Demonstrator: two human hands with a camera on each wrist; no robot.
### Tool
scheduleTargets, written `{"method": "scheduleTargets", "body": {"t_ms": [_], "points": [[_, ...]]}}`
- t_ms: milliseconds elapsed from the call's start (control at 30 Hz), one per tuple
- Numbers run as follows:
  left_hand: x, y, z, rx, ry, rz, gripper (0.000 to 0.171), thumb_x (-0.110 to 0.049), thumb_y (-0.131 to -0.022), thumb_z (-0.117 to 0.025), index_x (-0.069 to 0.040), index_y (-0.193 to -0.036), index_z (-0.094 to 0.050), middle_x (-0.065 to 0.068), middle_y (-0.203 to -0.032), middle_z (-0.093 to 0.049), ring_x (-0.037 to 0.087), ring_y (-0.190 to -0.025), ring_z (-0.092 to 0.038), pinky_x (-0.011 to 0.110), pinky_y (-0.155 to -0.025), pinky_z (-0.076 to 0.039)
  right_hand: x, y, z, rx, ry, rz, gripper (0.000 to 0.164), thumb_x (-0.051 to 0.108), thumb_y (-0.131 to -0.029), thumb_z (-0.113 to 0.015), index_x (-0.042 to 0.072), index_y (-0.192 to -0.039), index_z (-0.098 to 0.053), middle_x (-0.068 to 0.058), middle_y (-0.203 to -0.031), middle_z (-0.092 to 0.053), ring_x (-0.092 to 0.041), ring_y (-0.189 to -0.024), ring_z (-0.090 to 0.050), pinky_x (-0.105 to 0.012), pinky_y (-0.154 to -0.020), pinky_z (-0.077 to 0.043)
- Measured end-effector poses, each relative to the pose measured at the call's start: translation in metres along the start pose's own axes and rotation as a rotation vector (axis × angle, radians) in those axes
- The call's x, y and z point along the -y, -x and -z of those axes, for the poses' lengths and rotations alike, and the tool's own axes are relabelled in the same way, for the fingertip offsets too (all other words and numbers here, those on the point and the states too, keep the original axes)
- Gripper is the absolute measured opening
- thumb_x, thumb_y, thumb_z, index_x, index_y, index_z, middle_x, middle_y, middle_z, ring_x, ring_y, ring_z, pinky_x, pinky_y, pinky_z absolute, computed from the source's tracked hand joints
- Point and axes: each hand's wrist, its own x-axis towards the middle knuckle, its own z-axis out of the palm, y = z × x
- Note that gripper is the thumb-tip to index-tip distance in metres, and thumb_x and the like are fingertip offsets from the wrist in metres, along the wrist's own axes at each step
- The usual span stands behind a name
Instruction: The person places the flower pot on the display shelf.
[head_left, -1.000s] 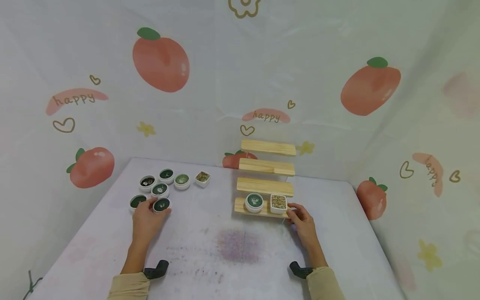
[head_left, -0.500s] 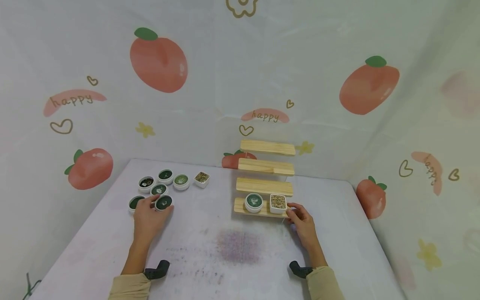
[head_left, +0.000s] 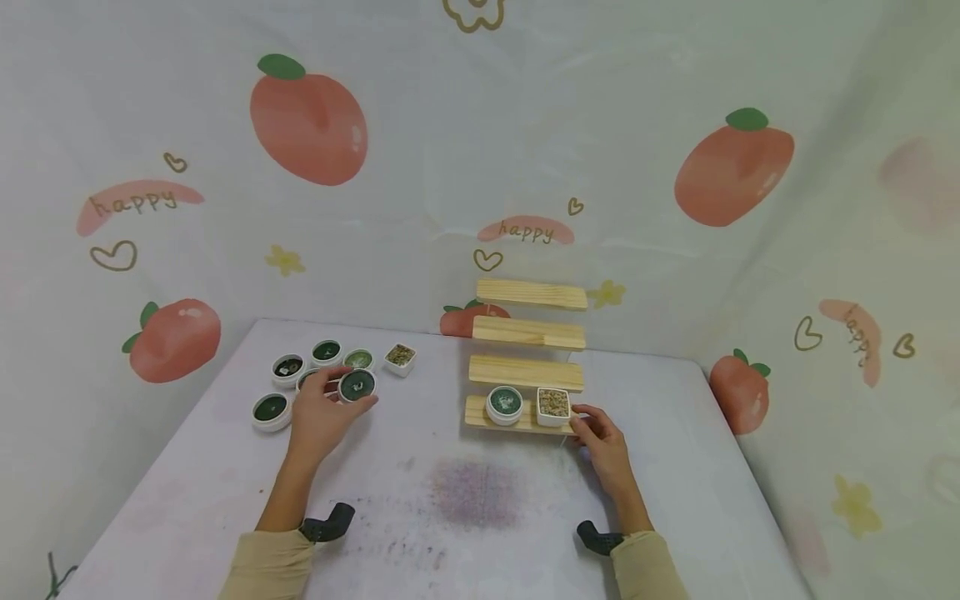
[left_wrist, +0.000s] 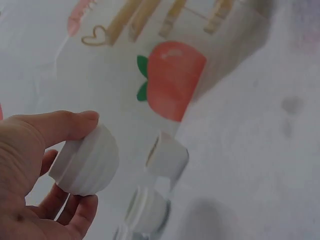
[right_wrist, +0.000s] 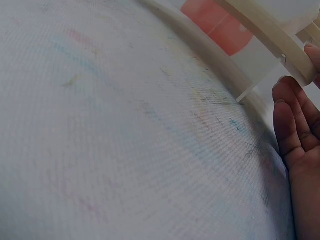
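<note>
A small round white pot (head_left: 357,386) with a dark green top is pinched between the thumb and fingers of my left hand (head_left: 322,421). The left wrist view shows its ribbed white side (left_wrist: 87,162), tilted and raised off the table. My right hand (head_left: 606,450) holds the right end of the lowest shelf of a small wooden tiered rack (head_left: 480,414); in the right wrist view its fingers (right_wrist: 286,122) lie at and under the shelf end (right_wrist: 300,65). On that shelf stand a round green-topped pot (head_left: 505,406) and a square pot (head_left: 553,407) with a speckled, grainy top.
On the table's left lie several more pots: a round dark green one (head_left: 271,412), a dark one (head_left: 288,369), a light green one (head_left: 358,359) and a square one (head_left: 401,359). One is partly hidden behind my left hand. A printed cloth wall (head_left: 420,167) stands behind.
My left hand has lifted the round pot away from the group and moved it right and farther back. My right hand stays at the shelf end. The view has shifted slightly.
</note>
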Motion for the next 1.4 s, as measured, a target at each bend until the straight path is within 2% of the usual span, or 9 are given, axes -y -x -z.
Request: {"method": "scheduleTargets", "body": {"t_ms": [233,300,400,567,733,900,1033,1267,1400], "points": [[-0.03,-0.006,-0.009,0.044,0.119,0.037,0.07,-0.031,-0.072,-0.084,-0.01,-0.129,-0.051,0.01,-0.123,-0.056,0.025,-0.112,-0.053,0.04,-0.095,-0.048,0.001,0.0,-0.002,-0.007,-0.006,-0.014,0.037,0.028,-0.089,-0.067,0.01,-0.12,-0.061,0.009,-0.084,-0.065,-0.008,-0.07,-0.06,-0.022,-0.064,-0.052],[-0.037,-0.006,-0.013,0.051,0.137,0.027,0.07,-0.032,-0.072,-0.083,-0.01,-0.13,-0.05,0.009,-0.123,-0.057,0.025,-0.114,-0.054,0.041,-0.097,-0.049,0.004,0.0,-0.001,-0.01,-0.018,-0.025,0.036,0.026,-0.089,-0.068,0.009,-0.12,-0.062,0.009,-0.083,-0.066,-0.007,-0.07,-0.06,-0.022,-0.064,-0.052],[-0.046,-0.007,-0.023,0.054,0.173,-0.022,0.066,-0.029,-0.073,-0.083,-0.01,-0.128,-0.052,0.008,-0.123,-0.057,0.024,-0.115,-0.054,0.042,-0.098,-0.05,0.012,0.003,-0.001,0.001,-0.021,-0.031,0.035,0.022,-0.09,-0.067,0.006,-0.121,-0.06,0.011,-0.082,-0.065,-0.008,-0.07,-0.06,-0.022,-0.064,-0.052],[-0.062,-0.008,-0.04,0.039,0.253,-0.162,0.061,-0.019,-0.071,-0.085,-0.011,-0.124,-0.057,0.009,-0.122,-0.053,0.02,-0.11,-0.055,0.04,-0.096,-0.052,0.027,0.009,-0.002,0.026,-0.008,-0.035,0.037,0.02,-0.091,-0.066,0.003,-0.122,-0.059,0.012,-0.081,-0.063,-0.01,-0.072,-0.061,-0.024,-0.067,-0.054],[-0.08,-0.01,-0.057,0.069,0.307,-0.262,0.06,-0.018,-0.07,-0.085,-0.012,-0.123,-0.059,0.007,-0.12,-0.052,0.017,-0.107,-0.056,0.036,-0.095,-0.052,0.023,0.007,-0.002,0.025,-0.015,-0.044,0.036,0.02,-0.091,-0.066,0.005,-0.123,-0.059,0.011,-0.082,-0.064,-0.011,-0.073,-0.061,-0.024,-0.068,-0.054],[-0.101,-0.01,-0.073,0.14,0.356,-0.318,0.061,-0.021,-0.072,-0.084,-0.011,-0.125,-0.056,0.006,-0.12,-0.054,0.018,-0.11,-0.057,0.037,-0.096,-0.052,0.008,0.001,0.0,0.002,-0.009,-0.049,0.037,0.026,-0.09,-0.067,0.01,-0.122,-0.061,0.009,-0.083,-0.064,-0.009,-0.071,-0.06,-0.022,-0.066,-0.052],[-0.118,-0.011,-0.086,0.185,0.331,-0.358,0.059,-0.023,-0.073,-0.083,-0.011,-0.124,-0.056,0.005,-0.121,-0.055,0.02,-0.107,-0.058,0.039,-0.094,-0.053,0.002,-0.001,0.0,-0.011,0.014,-0.034,0.038,0.031,-0.089,-0.067,0.012,-0.122,-0.061,0.008,-0.084,-0.064,-0.008,-0.071,-0.06,-0.021,-0.064,-0.052],[-0.145,-0.013,-0.117,0.256,0.325,-0.437,0.058,-0.019,-0.071,-0.085,-0.013,-0.123,-0.059,0.005,-0.12,-0.056,0.017,-0.103,-0.061,0.03,-0.09,-0.055,0.001,-0.001,-0.001,-0.014,0.029,-0.024,0.038,0.035,-0.088,-0.067,0.014,-0.12,-0.061,0.007,-0.085,-0.064,-0.008,-0.071,-0.059,-0.021,-0.062,-0.05],[-0.159,-0.01,-0.134,0.293,0.345,-0.444,0.057,-0.018,-0.071,-0.085,-0.011,-0.122,-0.061,0.007,-0.119,-0.054,0.017,-0.102,-0.061,0.025,-0.089,-0.055,0.002,-0.001,-0.001,-0.016,0.037,-0.023,0.039,0.035,-0.088,-0.067,0.014,-0.12,-0.061,0.007,-0.084,-0.064,-0.009,-0.07,-0.059,-0.022,-0.062,-0.05]]}}
